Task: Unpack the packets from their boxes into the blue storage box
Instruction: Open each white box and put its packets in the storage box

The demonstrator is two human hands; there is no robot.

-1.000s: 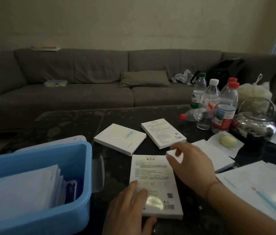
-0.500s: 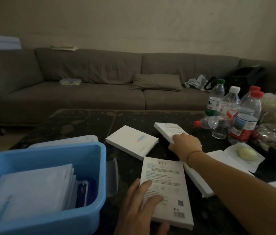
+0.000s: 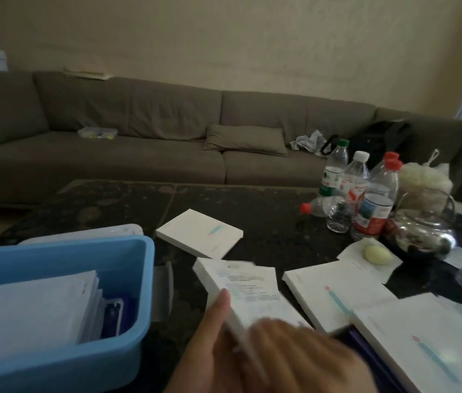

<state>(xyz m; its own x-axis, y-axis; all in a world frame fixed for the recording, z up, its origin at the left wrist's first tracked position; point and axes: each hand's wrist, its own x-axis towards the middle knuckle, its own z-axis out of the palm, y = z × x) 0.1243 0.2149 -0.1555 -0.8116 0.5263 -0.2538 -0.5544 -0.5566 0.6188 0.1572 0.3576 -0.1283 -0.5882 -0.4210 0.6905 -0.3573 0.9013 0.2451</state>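
Both hands grip one box [image 3: 241, 290] at 6 o'clock, L hand [image 3: 212, 344] fingers pressed flat along its edge, R hand [image 3: 295, 353] too blurred to tell, w/ bin [image 3: 139, 279] at 8 o'clock; rushed opening could spill packets onto table [image 3: 266, 211].

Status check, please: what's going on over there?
Both hands, left and right, hold one box. Blue bin part-filled with packets. Nothing blocking.
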